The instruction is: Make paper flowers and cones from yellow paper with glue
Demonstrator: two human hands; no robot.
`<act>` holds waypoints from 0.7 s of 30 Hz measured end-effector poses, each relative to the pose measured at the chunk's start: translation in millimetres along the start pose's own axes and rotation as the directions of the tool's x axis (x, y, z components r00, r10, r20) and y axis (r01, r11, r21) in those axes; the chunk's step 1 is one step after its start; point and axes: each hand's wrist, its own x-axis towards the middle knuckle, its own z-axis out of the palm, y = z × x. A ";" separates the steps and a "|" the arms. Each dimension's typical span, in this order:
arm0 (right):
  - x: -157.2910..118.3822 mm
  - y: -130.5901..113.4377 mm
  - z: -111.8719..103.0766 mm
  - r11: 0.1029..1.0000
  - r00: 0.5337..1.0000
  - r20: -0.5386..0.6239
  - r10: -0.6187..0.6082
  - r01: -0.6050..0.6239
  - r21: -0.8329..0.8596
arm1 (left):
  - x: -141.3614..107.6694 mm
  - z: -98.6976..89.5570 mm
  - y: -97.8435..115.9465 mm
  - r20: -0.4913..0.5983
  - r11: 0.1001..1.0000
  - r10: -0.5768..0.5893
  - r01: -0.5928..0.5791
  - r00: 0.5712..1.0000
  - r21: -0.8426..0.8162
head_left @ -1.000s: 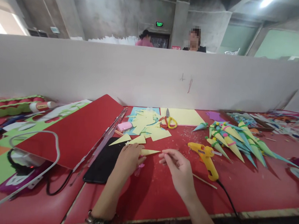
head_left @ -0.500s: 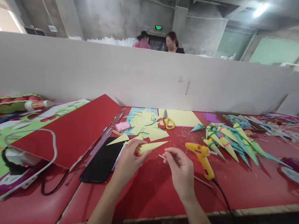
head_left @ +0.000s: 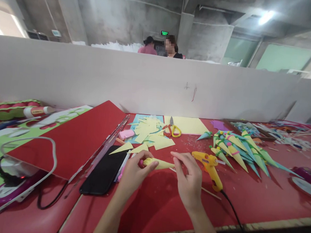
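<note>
My left hand (head_left: 135, 171) is closed round the wide end of a yellow paper cone (head_left: 164, 164); a bit of pink shows at that end. The cone lies nearly level, its point toward my right hand (head_left: 190, 176). Thumb and forefinger of the right hand are slightly apart beside the point, touching or almost touching it. A thin wooden stick (head_left: 172, 169) pokes out from under the right thumb, just below the cone's tip; its other end is hidden by the hand. A yellow glue gun (head_left: 209, 168) lies right of that hand.
Finished yellow and blue cones (head_left: 237, 149) are heaped at the right. Yellow paper pieces (head_left: 146, 130) and scissors (head_left: 175, 130) lie at the back. A black phone (head_left: 103, 173) and a red board (head_left: 72, 143) are on the left. A white partition (head_left: 107, 75) stands behind.
My left hand has turned and lowered the cone, so its point now sits at my right fingers. The stick has shifted lower under the right thumb.
</note>
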 end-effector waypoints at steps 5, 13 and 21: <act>-2.2 -3.8 7.9 0.994 0.988 0.137 0.071 -0.081 0.068 | -3.5 -0.7 4.3 -0.011 0.994 -0.015 0.014 1.000 -0.109; -5.0 -3.8 11.8 0.977 0.965 0.210 0.154 -0.181 0.115 | -5.6 1.6 4.7 -0.056 0.923 -0.173 0.142 0.983 -0.357; -12.0 -7.7 21.7 0.963 0.963 0.191 0.189 -0.220 0.158 | -7.3 11.2 3.1 -0.013 0.857 -0.106 0.085 0.994 -0.508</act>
